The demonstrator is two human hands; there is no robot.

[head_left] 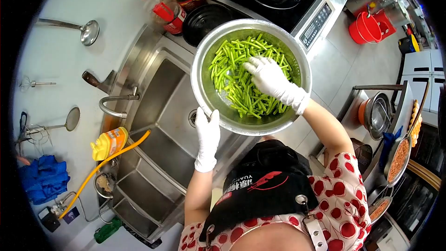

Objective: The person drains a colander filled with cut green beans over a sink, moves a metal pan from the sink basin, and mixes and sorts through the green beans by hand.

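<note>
A large round metal basin (200,90) with small holes in its wall is held over the right edge of the sink. Inside lies a heap of cut green stems (232,58), long and thin like garlic scapes or green beans. My left hand (206,135), in a white glove, grips the near-left rim, its thumb and fingers closed on it. My right hand (269,76), also gloved in white, reaches into the basin from the right. Its fingers curl down onto the stems, and their tips are partly hidden among them.
Left of the basin is a steel sink (172,107) with a tap (114,107) and a yellow hose (111,158). A yellow bottle (111,143) stands on its edge. An induction cooker (306,14) with a black pan sits behind. A red bucket (364,28) stands at the far right.
</note>
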